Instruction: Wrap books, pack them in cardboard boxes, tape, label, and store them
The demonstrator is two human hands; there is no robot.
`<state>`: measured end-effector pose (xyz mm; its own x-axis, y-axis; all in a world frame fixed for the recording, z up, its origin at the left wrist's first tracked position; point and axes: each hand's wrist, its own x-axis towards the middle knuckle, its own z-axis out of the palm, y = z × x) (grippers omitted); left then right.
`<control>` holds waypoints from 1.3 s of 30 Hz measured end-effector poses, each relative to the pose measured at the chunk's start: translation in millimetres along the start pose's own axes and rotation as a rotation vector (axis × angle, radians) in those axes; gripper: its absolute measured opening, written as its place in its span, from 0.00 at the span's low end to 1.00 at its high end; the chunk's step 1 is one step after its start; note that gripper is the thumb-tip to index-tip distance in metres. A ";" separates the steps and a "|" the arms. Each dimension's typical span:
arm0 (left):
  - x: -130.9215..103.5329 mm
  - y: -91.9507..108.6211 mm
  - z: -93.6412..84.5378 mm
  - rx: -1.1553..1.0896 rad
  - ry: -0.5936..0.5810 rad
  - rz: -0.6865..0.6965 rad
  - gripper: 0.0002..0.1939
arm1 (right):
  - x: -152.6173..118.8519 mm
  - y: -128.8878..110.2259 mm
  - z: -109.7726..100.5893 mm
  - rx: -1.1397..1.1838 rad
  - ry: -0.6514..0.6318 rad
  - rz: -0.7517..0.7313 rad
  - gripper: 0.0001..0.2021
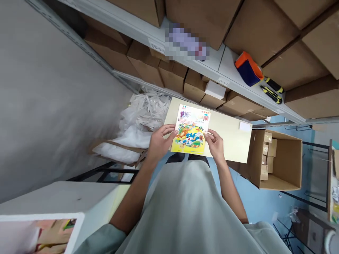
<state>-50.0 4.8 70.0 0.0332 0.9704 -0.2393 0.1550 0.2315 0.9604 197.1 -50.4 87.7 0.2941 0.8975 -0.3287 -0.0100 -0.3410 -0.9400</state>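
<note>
Printed piece is sitting between both your hands

You are holding the printed piece point(190, 135) over the cream tabletop point(230, 141), straight at twelve o'clock from your body. Your left hand point(159, 141) is pinching its edge at nine o'clock, and your right hand point(216, 144) is pinching the edge between three and four; the fingertips behind are partly hiding. Whether its underside is touching the tabletop, I cannot tell.

As far as I can judge, the taking up is done, and the letting go is what is remaining. It is not lying inside the open carton point(287, 157), which is standing between three and four o'clock from it, well apart.

The piece is looking flat and neat, maybe a booklet or a packet. Its lower part is showing yellow with a blue cartoon animal; the upper part is showing white with printed lettering, too small for reading.
</note>
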 end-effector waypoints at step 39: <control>70.6 -176.3 35.4 0.175 0.570 -0.364 0.15 | 187.8 119.9 124.7 -0.584 -0.443 -0.104 0.16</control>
<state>-40.0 30.0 -121.3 -0.5671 0.7289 -0.3835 0.2164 0.5811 0.7845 131.9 112.2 -98.1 -0.1488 0.9199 -0.3629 0.5431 -0.2306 -0.8074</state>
